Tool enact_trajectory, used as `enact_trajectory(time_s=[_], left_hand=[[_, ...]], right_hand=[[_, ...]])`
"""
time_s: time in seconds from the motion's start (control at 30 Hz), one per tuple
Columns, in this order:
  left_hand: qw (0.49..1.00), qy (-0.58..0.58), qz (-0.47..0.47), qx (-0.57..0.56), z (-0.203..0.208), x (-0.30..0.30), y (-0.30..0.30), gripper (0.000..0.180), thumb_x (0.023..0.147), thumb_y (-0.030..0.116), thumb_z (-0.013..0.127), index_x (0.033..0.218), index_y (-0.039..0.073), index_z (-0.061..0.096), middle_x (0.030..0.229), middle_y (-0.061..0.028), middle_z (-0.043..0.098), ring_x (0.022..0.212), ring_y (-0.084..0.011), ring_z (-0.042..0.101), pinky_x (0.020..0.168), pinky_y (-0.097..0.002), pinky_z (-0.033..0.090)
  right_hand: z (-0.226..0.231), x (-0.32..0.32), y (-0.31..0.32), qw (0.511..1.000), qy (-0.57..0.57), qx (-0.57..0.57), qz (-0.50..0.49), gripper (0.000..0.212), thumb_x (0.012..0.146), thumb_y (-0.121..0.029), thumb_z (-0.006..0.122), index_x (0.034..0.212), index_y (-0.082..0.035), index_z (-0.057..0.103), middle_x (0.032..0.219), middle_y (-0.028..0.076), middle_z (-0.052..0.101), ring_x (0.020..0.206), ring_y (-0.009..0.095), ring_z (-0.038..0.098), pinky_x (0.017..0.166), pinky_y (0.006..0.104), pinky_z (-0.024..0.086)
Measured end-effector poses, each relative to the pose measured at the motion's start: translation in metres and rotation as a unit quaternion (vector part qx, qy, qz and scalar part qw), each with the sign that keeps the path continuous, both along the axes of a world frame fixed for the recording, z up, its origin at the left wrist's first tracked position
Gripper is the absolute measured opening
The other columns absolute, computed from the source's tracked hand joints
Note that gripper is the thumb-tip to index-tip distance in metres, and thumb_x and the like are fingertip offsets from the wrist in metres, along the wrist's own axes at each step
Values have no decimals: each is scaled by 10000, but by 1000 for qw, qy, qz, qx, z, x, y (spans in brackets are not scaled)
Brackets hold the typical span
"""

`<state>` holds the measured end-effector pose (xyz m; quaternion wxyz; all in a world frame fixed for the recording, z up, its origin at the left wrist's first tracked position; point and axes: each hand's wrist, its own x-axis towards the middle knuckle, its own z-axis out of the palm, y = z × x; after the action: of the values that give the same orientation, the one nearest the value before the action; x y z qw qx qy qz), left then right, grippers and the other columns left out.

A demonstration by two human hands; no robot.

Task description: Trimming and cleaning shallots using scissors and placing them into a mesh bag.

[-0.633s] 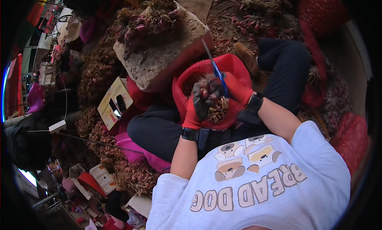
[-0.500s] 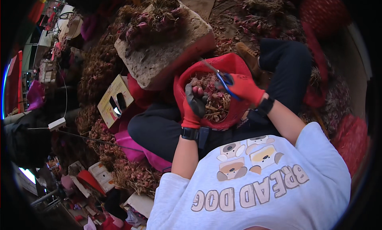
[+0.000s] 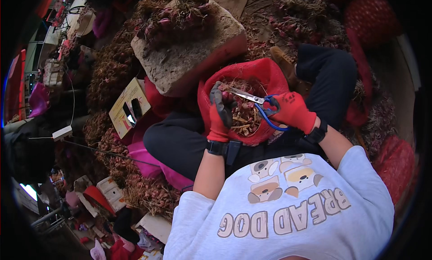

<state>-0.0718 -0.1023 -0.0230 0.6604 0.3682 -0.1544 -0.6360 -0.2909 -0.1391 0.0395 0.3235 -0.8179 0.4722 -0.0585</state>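
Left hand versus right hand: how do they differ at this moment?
The left hand shows mostly its dark grey palm side, the right hand its red back. The right hand grips blue-handled scissors, while the left hand is cupped, with reddish bulbs at its fingers. Both wear red-and-grey gloves and a black wristband.

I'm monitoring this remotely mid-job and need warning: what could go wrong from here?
The blue-handled scissors in the right hand point toward the gloved left hand, so a slip might nick it. The shallots in that hand could drop into the red sack among the straw-coloured clippings.
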Motion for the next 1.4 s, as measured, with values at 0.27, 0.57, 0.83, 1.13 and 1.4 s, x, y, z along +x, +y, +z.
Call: enact_trajectory(time_s=[0.27, 0.57, 0.83, 1.13, 1.4], left_hand=[[996, -77, -26, 36, -12, 1, 3, 189, 955, 340, 437, 918, 155, 449, 727, 62, 371, 661, -57, 378, 614, -234, 357], [974, -197, -12, 114, -8, 2, 10, 290, 947, 375, 443, 1110, 141, 492, 856, 47, 448, 727, -32, 477, 575, -182, 403], [976, -117, -70, 171, 2, 9, 7, 292, 944, 406, 423, 1079, 167, 522, 831, 76, 439, 694, -23, 468, 542, -156, 380], [962, -210, -115, 127, 4, 5, 11, 374, 946, 380, 435, 1233, 143, 476, 890, 57, 463, 770, -60, 509, 631, -196, 439], [983, -171, -49, 32, 6, 5, 5, 551, 936, 287, 500, 1388, 105, 242, 1159, -18, 444, 964, -123, 525, 817, -275, 479]], right_hand=[[-9, -4, 0, 990, 79, -103, 63, 324, 673, -343, 715, 838, -98, 583, 705, 93, 614, 666, 269, 615, 601, 370, 469], [-14, -10, -1, 978, 100, -129, 129, 338, 667, -347, 693, 848, -87, 575, 705, 99, 618, 674, 270, 627, 593, 385, 474], [-17, -13, -3, 984, 47, -149, 89, 375, 693, -413, 674, 874, -97, 584, 693, 94, 606, 664, 274, 619, 605, 381, 473], [-18, -16, -6, 993, 75, -44, 83, 367, 730, -476, 632, 835, -124, 645, 743, 104, 636, 715, 281, 629, 649, 384, 482], [-10, -13, -4, 999, 5, 34, 3, 463, 760, -563, 587, 856, -115, 651, 764, 132, 642, 746, 295, 626, 661, 388, 478]])
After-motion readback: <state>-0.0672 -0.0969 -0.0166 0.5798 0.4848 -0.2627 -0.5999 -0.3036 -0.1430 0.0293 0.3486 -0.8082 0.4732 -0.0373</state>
